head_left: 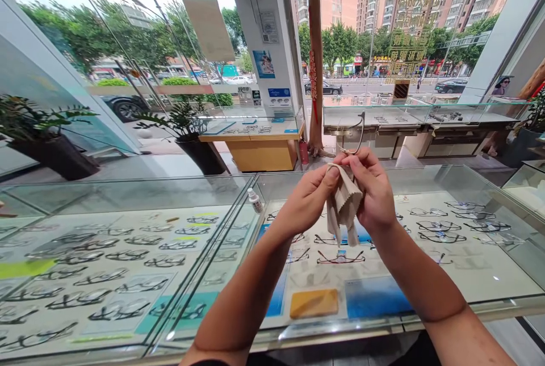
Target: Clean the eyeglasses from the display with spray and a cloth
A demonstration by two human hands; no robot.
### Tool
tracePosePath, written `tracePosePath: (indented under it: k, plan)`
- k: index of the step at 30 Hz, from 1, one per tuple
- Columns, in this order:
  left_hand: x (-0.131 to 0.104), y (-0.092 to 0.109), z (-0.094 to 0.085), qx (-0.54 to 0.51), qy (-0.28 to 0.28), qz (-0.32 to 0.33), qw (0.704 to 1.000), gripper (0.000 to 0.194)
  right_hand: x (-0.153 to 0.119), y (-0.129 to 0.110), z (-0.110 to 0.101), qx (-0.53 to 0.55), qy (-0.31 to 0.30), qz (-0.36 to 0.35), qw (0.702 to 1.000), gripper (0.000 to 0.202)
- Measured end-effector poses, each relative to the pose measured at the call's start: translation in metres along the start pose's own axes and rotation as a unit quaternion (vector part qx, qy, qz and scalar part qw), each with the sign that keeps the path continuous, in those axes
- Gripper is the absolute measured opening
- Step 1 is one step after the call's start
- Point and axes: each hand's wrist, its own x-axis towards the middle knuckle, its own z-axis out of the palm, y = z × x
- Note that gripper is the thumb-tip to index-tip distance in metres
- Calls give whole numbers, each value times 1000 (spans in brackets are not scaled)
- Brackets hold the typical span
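Observation:
Both hands are raised close together above a glass display case. My left hand is closed, its thumb pressing a beige cleaning cloth with a zigzag edge that hangs down between the hands. My right hand pinches a pair of glasses, with the curved temple pointing up past the fingers. The lenses are mostly hidden by the fingers and the cloth. A small white spray bottle stands on the case, left of my left hand.
Rows of eyeglass frames lie inside the glass cases below. An orange-brown box is under the glass in front of me. Farther off stand a wooden counter, a potted plant, a tree-trunk post and another display counter.

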Motion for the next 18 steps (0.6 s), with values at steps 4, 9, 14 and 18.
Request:
tracePosePath:
  k: [4,9,14,18]
  plan:
    - [1,0,-11,8,-7,-18,1000,65,3,-5,-4,-35,-8,17,999,27]
    - [6,-11,-23,-71,68,-50,994,59,6,-12,-11,-94,-34,36,994,25]
    - [11,-11,-35,-139,72,-60,986,57,11,-17,-18,-182,-79,36,979,23]
    - [11,-3,-40,-142,68,-58,986,59,15,-18,-22,-198,-92,34,975,19]
